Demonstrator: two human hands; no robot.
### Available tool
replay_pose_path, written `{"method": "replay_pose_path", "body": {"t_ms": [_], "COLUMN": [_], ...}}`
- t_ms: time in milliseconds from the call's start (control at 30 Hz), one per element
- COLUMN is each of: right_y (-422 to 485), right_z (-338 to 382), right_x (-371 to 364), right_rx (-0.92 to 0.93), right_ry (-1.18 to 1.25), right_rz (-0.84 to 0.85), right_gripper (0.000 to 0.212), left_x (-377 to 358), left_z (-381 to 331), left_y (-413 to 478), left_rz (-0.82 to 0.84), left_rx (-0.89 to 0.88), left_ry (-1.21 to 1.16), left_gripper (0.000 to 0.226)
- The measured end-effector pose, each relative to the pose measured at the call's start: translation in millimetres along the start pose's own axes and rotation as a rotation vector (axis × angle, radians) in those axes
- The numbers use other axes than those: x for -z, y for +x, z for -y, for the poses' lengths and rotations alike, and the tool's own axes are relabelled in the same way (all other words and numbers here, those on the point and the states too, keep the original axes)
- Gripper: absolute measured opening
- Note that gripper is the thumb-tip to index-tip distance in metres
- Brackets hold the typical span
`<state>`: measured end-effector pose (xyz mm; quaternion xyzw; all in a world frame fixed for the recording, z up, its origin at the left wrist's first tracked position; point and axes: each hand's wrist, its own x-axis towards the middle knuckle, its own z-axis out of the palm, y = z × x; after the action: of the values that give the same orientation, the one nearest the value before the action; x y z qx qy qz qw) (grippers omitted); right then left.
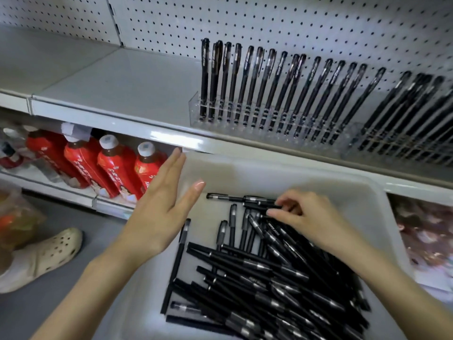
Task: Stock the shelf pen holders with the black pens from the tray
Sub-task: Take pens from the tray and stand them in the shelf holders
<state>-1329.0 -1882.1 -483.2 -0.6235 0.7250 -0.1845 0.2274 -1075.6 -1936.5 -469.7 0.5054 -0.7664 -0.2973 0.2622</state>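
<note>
The white shelf [110, 82] with its pegboard back runs just beyond the tray [282, 173], a pale plastic bin held against the shelf's front edge. On the shelf, above the tray's far rim, stand two clear pen holders [193, 111], filled with upright capped pens [269, 89]. Inside the tray lies a loose pile of black pens [269, 278], heaped toward its near right side. The left hand [161, 207] hovers at the tray's left rim, flat and released. The right hand [306, 214] is inside the tray, pinching a black pen [255, 200] lying crosswise at the pile's far end. Left of the tray, red bottles [112, 165] sit on a lower shelf.
</note>
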Motion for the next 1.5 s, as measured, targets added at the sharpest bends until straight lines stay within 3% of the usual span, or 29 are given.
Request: {"method": "replay_pose_path", "body": {"t_ms": [300, 633, 800, 933, 1167, 1267, 1367, 1467, 1500], "right_y": [-2, -3, 0, -4, -7, -2, 6, 13, 15], "right_z": [-1, 3, 2, 17, 59, 76, 92, 105, 109], "right_x": [-8, -10, -1, 15, 44, 53, 59, 66, 69], "right_rx": [-0.047, -0.038, 0.047, 0.150, 0.259, 0.301, 0.361, 0.403, 0.414], "right_ry": [-0.013, 0.176, 0.342, 0.463, 0.722, 0.840, 0.916, 0.931, 0.922], "right_rz": [0.075, 0.058, 0.039, 0.082, 0.080, 0.063, 0.023, -0.013, -0.021], "right_gripper": [0.026, 0.029, 0.019, 0.028, 0.022, 0.024, 0.022, 0.023, 0.024], "left_x": [-3, -3, -4, -3, 0, 1, -3, -4, -3], "left_z": [1, -3, -3, -2, -14, -40, -64, -74, -75], "left_y": [-1, -2, -3, -1, -6, -11, -9, -3, 0], "left_rz": [-0.013, -0.018, -0.029, -0.030, -0.167, -0.152, 0.067, 0.102, 0.095], "left_rx": [-0.030, -0.015, -0.018, -0.039, -0.107, -0.134, -0.021, 0.023, 0.031], "left_ry": [0.127, 0.132, 0.142, 0.134, 0.150, -0.064, -0.495, -0.643, -0.666], "left_gripper": [0.075, 0.074, 0.076, 0.076, 0.071, 0.053, 0.037, 0.013, 0.015]}}
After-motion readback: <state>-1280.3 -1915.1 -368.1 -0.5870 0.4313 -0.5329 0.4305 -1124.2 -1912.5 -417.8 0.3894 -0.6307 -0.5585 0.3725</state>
